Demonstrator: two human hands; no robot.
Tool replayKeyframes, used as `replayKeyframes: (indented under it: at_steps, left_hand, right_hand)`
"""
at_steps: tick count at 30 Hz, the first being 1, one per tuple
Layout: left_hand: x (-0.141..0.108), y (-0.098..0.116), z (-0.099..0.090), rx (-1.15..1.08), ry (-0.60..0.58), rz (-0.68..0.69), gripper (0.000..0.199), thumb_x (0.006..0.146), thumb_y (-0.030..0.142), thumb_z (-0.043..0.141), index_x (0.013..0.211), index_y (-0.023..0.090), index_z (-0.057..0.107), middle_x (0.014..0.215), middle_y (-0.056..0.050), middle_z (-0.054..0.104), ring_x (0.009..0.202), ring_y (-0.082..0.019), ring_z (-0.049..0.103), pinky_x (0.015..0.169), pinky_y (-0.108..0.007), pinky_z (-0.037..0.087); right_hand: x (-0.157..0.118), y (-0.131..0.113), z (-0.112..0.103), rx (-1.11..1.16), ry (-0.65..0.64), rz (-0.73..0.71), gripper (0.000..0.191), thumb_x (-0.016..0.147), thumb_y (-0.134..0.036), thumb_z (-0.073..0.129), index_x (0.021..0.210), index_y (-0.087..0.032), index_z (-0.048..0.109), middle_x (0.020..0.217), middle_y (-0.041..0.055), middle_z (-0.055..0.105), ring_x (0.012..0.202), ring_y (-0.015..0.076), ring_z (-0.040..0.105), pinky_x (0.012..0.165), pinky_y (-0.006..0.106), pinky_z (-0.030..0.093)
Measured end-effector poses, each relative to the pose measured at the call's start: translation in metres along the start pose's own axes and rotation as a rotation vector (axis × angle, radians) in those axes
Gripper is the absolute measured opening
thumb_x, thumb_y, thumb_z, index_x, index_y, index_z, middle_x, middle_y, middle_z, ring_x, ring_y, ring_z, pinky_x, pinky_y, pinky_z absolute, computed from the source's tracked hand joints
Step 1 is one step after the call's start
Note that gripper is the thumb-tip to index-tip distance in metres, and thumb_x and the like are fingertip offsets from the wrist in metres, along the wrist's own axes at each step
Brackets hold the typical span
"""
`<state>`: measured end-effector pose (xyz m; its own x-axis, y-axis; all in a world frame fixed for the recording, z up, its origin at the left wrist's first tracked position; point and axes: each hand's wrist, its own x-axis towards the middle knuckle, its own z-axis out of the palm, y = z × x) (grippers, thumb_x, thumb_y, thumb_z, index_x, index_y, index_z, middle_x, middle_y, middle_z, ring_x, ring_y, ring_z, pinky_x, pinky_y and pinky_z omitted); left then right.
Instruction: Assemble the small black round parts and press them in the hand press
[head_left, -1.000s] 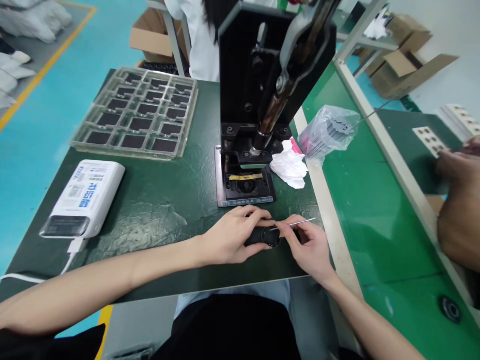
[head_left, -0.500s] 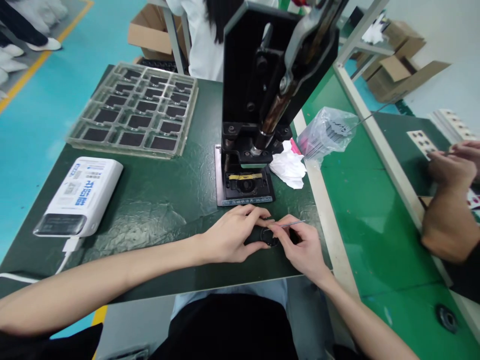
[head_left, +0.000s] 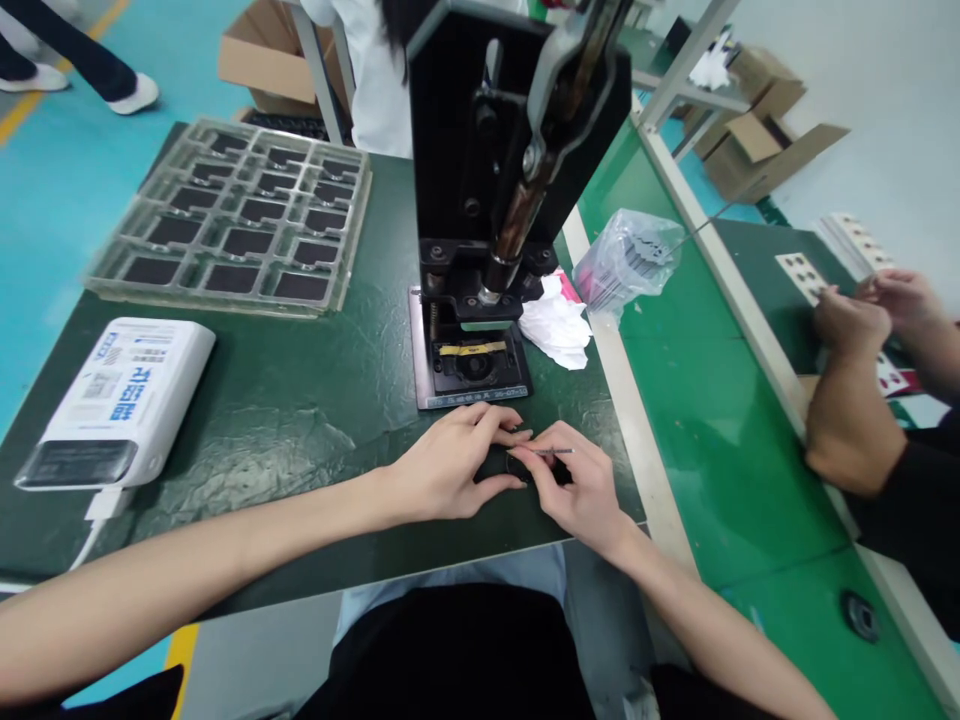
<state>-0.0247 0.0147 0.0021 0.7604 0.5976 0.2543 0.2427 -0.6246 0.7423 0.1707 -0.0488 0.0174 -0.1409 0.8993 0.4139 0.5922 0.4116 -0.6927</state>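
Observation:
My left hand (head_left: pixel 450 462) curves its fingers and thumb around a small dark round part (head_left: pixel 516 466) at the front of the green mat, holding it there. From the other side my right hand (head_left: pixel 576 485) pinches a thin metal tool (head_left: pixel 556 451), its fingertips touching the part. Much of the part is covered by my fingers. Just behind the hands stands a black hand press (head_left: pixel 517 200), with a yellow strip (head_left: pixel 472 349) across its lower fixture.
A clear tray (head_left: pixel 341 275) of dark pieces lies back left, with a white power bank (head_left: pixel 120 400) in front. Right of the press are a crumpled white cloth (head_left: pixel 556 325) and a bagged bundle (head_left: pixel 630 262). Another person's hands (head_left: pixel 862 310) work at far right.
The camera view has shifted, so the bench items appear further left. Both hands stay together at the dark part, and the metal tool now lies flatter.

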Motion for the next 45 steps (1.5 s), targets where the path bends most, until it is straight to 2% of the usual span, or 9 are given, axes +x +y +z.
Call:
replayKeyframes:
  at_steps: [6, 14, 21, 24, 27, 30, 35, 39, 45]
  left_hand:
    - [0.000, -0.002, 0.003, -0.002, 0.021, 0.001, 0.050, 0.091, 0.035, 0.076, 0.124, 0.019, 0.043, 0.122, -0.014, 0.070, 0.123, -0.033, 0.064, 0.098, -0.046, 0.056]
    - [0.002, -0.010, 0.007, -0.041, 0.038, -0.005, 0.078, 0.084, 0.034, 0.084, 0.139, 0.016, 0.031, 0.112, -0.013, 0.075, 0.121, -0.034, 0.066, 0.098, -0.047, 0.055]
    - [0.004, -0.013, 0.006, -0.017, 0.036, -0.011, 0.075, 0.082, 0.040, 0.086, 0.133, 0.017, 0.036, 0.124, -0.016, 0.071, 0.121, -0.032, 0.067, 0.101, -0.046, 0.054]
    - [0.005, -0.014, 0.006, -0.031, 0.013, -0.014, 0.072, 0.083, 0.037, 0.086, 0.132, 0.018, 0.036, 0.119, -0.012, 0.074, 0.124, -0.031, 0.067, 0.105, -0.046, 0.052]
    - [0.005, -0.015, 0.003, -0.052, -0.006, -0.009, 0.066, 0.085, 0.036, 0.083, 0.130, 0.019, 0.037, 0.122, -0.012, 0.073, 0.126, -0.032, 0.065, 0.108, -0.049, 0.049]
    - [0.004, -0.014, -0.004, -0.066, -0.028, 0.035, 0.061, 0.089, 0.030, 0.076, 0.134, 0.020, 0.036, 0.132, -0.015, 0.069, 0.134, -0.032, 0.059, 0.111, -0.053, 0.046]
    - [0.001, -0.009, -0.008, -0.112, 0.011, 0.070, 0.063, 0.088, 0.022, 0.067, 0.142, 0.019, 0.035, 0.144, -0.017, 0.058, 0.137, -0.030, 0.055, 0.113, -0.053, 0.048]
    - [0.000, -0.007, -0.003, -0.073, 0.095, 0.022, 0.068, 0.082, 0.038, 0.082, 0.135, 0.019, 0.043, 0.129, -0.015, 0.065, 0.121, -0.030, 0.065, 0.102, -0.048, 0.056]
    - [-0.001, -0.008, -0.002, 0.071, 0.127, -0.015, 0.070, 0.077, 0.046, 0.089, 0.126, 0.021, 0.046, 0.114, -0.010, 0.071, 0.113, -0.030, 0.067, 0.099, -0.047, 0.057]
  right_hand:
    - [0.001, 0.000, 0.002, -0.015, -0.006, -0.030, 0.020, 0.099, -0.015, 0.059, 0.080, -0.021, 0.061, 0.069, 0.0019, 0.061, 0.064, 0.0157, 0.058, 0.056, 0.029, 0.046]
    - [0.002, 0.002, 0.005, 0.018, -0.030, -0.015, 0.025, 0.100, -0.022, 0.057, 0.075, -0.021, 0.057, 0.070, 0.0027, 0.062, 0.065, 0.0154, 0.058, 0.057, 0.028, 0.046]
    - [0.009, 0.013, 0.002, 0.313, 0.112, 0.354, 0.046, 0.093, -0.058, 0.067, 0.069, -0.020, 0.058, 0.064, 0.0003, 0.059, 0.055, 0.0121, 0.053, 0.051, 0.025, 0.044]
    - [0.009, 0.016, -0.001, 0.363, 0.184, 0.390, 0.047, 0.092, -0.062, 0.066, 0.075, -0.019, 0.064, 0.065, 0.0006, 0.061, 0.057, 0.0124, 0.055, 0.053, 0.025, 0.046]
    - [0.003, 0.014, -0.004, 0.263, 0.216, 0.327, 0.038, 0.102, -0.052, 0.056, 0.100, -0.018, 0.072, 0.072, 0.0020, 0.065, 0.060, 0.0130, 0.057, 0.057, 0.026, 0.049]
    - [-0.004, 0.011, -0.006, 0.082, 0.204, 0.184, 0.030, 0.107, -0.033, 0.049, 0.125, -0.021, 0.069, 0.095, 0.0072, 0.073, 0.077, 0.0170, 0.066, 0.071, 0.031, 0.056]
    - [-0.006, 0.013, -0.007, -0.114, 0.173, -0.097, 0.056, 0.104, -0.010, 0.042, 0.158, -0.026, 0.043, 0.142, 0.0124, 0.063, 0.112, 0.0233, 0.067, 0.094, 0.041, 0.059]
    - [-0.002, 0.015, -0.007, -0.173, 0.136, -0.197, 0.057, 0.102, -0.006, 0.045, 0.156, -0.025, 0.047, 0.135, 0.0126, 0.068, 0.108, 0.0235, 0.068, 0.090, 0.041, 0.061]
    - [-0.002, 0.005, -0.006, -0.009, 0.205, -0.165, 0.043, 0.096, -0.001, 0.058, 0.127, -0.027, 0.071, 0.106, 0.0066, 0.077, 0.090, 0.0198, 0.070, 0.080, 0.036, 0.060]
